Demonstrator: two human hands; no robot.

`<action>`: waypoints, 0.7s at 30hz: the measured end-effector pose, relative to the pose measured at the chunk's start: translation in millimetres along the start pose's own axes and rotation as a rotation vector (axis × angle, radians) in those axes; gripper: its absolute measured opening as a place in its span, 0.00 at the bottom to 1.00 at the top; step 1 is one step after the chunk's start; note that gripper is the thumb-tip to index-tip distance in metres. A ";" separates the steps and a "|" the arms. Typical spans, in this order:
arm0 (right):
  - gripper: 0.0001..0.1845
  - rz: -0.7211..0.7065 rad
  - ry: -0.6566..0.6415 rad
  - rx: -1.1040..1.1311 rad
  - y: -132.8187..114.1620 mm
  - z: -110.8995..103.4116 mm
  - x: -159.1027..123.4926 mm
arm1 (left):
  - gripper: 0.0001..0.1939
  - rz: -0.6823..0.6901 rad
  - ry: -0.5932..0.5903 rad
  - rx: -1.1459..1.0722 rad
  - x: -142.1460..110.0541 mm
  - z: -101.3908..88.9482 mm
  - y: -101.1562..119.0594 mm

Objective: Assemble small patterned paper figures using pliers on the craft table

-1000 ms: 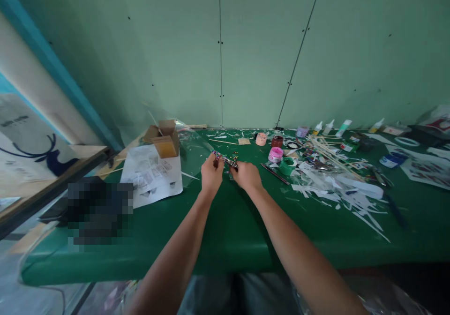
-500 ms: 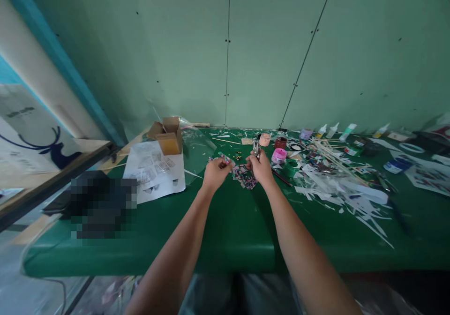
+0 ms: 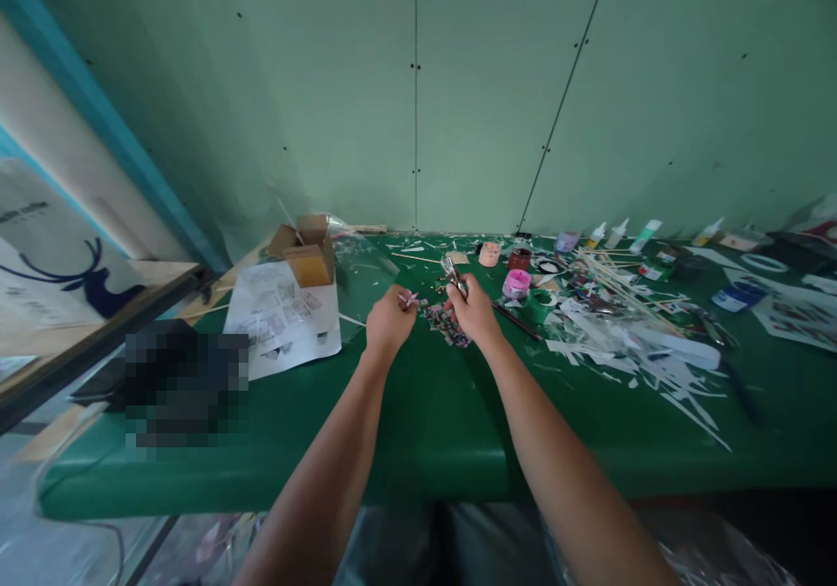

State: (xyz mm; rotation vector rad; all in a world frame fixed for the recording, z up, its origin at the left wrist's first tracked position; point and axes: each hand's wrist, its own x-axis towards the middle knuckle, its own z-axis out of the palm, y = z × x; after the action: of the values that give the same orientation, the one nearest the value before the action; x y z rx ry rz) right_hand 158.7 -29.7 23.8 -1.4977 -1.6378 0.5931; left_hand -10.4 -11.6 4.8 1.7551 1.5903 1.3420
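Note:
My left hand (image 3: 391, 323) is closed in a pinch on a small pink-and-white patterned strip (image 3: 408, 299). My right hand (image 3: 475, 309) is wrapped round a silvery plier-like hand punch (image 3: 453, 275), whose metal head points up and to the left. Between the two hands, a pile of small multicoloured pieces (image 3: 445, 324) lies on the green table cover (image 3: 432, 420). A few tiny gold-coloured bits (image 3: 442, 289) lie just beyond the pile, partly hidden by the punch.
Right of my hands stand an open pink paint jar (image 3: 516, 284) and a green jar (image 3: 539, 305). White paper strips (image 3: 628, 355) and thin sticks (image 3: 621, 285) spread further right. To the left are printed sheets (image 3: 281, 320), a cardboard box (image 3: 309, 263) and a dark blurred object (image 3: 187, 385).
The punch has tilted from nearly upright to leaning left. My left hand has drawn slightly left and turned, so less of the strip shows. The camera view has shifted a little.

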 end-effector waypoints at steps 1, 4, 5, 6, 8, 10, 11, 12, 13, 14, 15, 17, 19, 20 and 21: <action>0.16 0.009 0.000 0.002 0.6 0.5 0.7 | 0.06 -0.018 0.027 -0.088 0.7 1.2 1.5; 0.15 -0.049 -0.075 -0.019 -1.0 8.1 -0.8 | 0.14 -0.025 -0.023 -0.400 0.9 6.9 8.9; 0.14 -0.099 -0.113 -0.039 -3.0 12.3 -2.5 | 0.16 -0.024 -0.065 -0.490 0.3 8.9 11.7; 0.14 -0.157 -0.146 -0.065 -5.6 16.8 -4.7 | 0.16 -0.030 -0.094 -0.552 -0.4 10.6 14.1; 0.13 -0.272 -0.183 -0.130 -12.1 24.8 -9.9 | 0.15 -0.076 -0.087 -0.624 -1.6 12.4 17.5; 0.13 -0.327 -0.187 -0.232 -19.4 29.3 -15.1 | 0.15 -0.168 -0.015 -0.694 -1.9 12.5 18.7; 0.13 -0.328 -0.179 -0.298 -23.0 30.1 -17.5 | 0.15 -0.219 0.020 -0.739 -1.6 12.1 18.6; 0.14 -0.321 -0.168 -0.367 -26.4 30.2 -19.6 | 0.14 -0.264 0.046 -0.784 -1.1 11.8 18.2; 0.14 -0.310 -0.155 -0.432 -29.5 30.0 -21.5 | 0.14 -0.296 0.065 -0.822 -0.4 11.5 17.7; 0.14 -0.302 -0.145 -0.488 -32.3 29.7 -23.1 | 0.14 -0.311 0.078 -0.848 0.4 11.4 16.9; 0.15 -0.295 -0.140 -0.534 -34.7 29.8 -24.5 | 0.13 -0.315 0.088 -0.860 1.3 11.5 16.0; 0.16 -0.280 -0.155 -0.587 -38.1 31.5 -26.7 | 0.14 -0.305 0.100 -0.858 2.8 11.9 14.0; 0.18 -0.266 -0.188 -0.599 -39.9 34.6 -28.2 | 0.15 -0.289 0.110 -0.843 4.0 12.1 12.3; 0.19 -0.263 -0.201 -0.601 -40.4 36.4 -28.8 | 0.16 -0.281 0.119 -0.838 4.3 12.1 11.8; 0.20 -0.266 -0.209 -0.603 -40.7 37.9 -29.4 | 0.17 -0.273 0.127 -0.836 4.5 12.0 11.6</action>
State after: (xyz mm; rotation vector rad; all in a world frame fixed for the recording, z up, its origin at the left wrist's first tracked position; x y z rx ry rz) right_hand 103.0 -58.6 27.7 -1.6214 -2.2712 0.1048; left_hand 5.3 -7.0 10.5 0.9310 1.0204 1.6595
